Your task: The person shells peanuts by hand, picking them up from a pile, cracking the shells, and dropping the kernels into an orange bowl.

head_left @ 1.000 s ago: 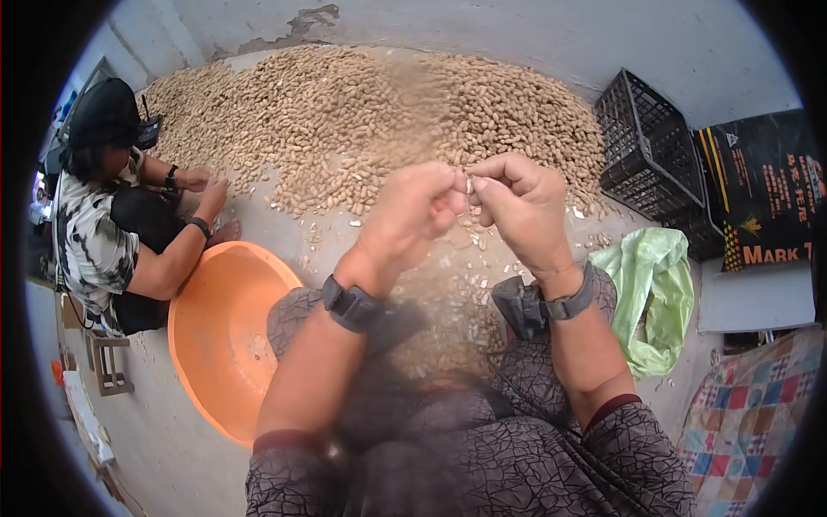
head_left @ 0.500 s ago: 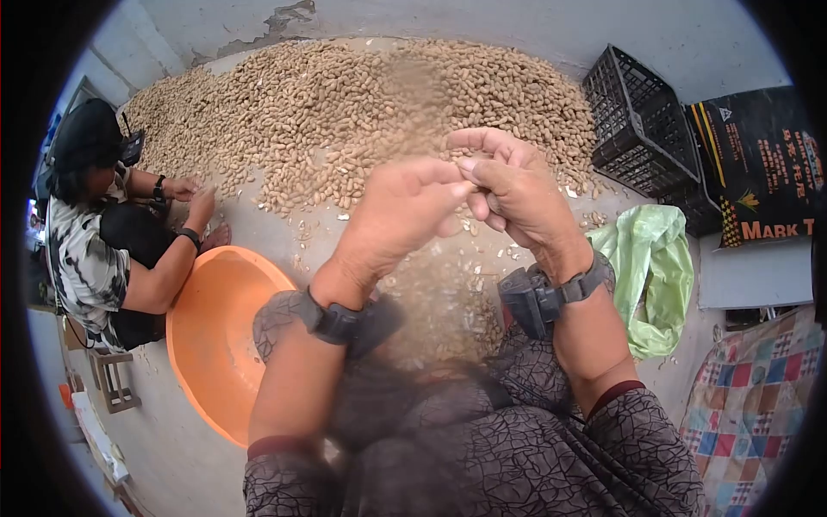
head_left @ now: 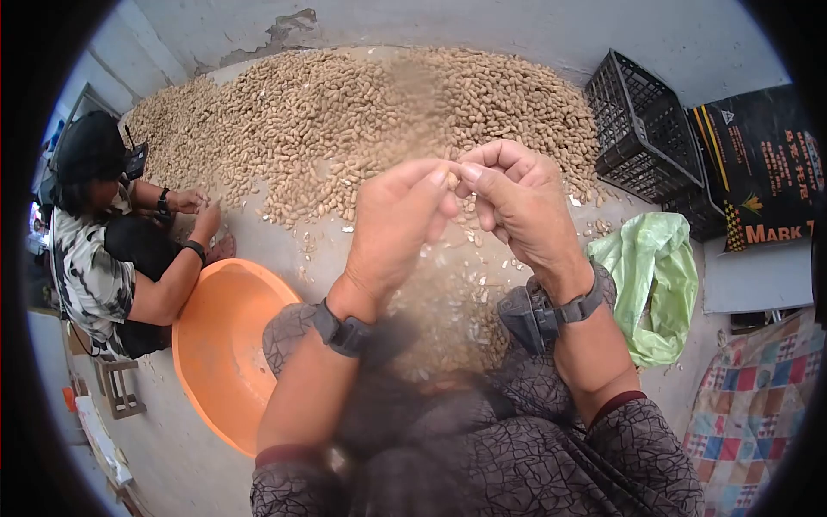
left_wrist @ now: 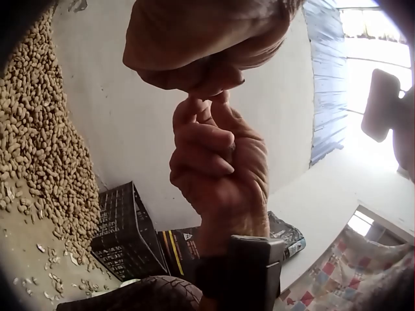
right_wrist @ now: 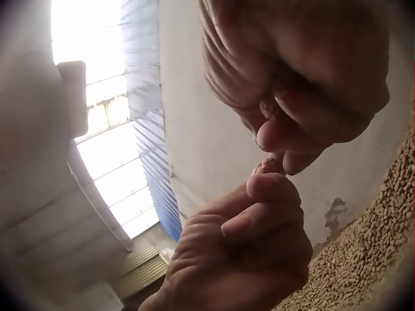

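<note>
Both hands meet in front of the chest in the head view. My left hand (head_left: 392,211) pinches a small peanut (head_left: 453,179) between thumb and fingers. The right hand (head_left: 527,207) comes in from the other side, its thumb and forefinger pinching at the same peanut. In the right wrist view the peanut (right_wrist: 267,166) shows between the fingertips, and a small reddish kernel (right_wrist: 267,107) sits within the right hand's curled fingers. The left wrist view hides the peanut behind the fingers. A large heap of unshelled peanuts (head_left: 319,112) lies beyond the hands.
An orange basin (head_left: 228,345) stands at the left, near another person (head_left: 95,250) crouching. Shell bits (head_left: 465,284) lie on the floor between the knees. At the right are a green plastic bag (head_left: 646,267), a black crate (head_left: 642,129) and a patchwork cloth (head_left: 749,405).
The hands stay together while the fingers shift around the peanut. The left thumb has moved up, and the peanut now shows between the fingertips. The head view has shifted slightly.
</note>
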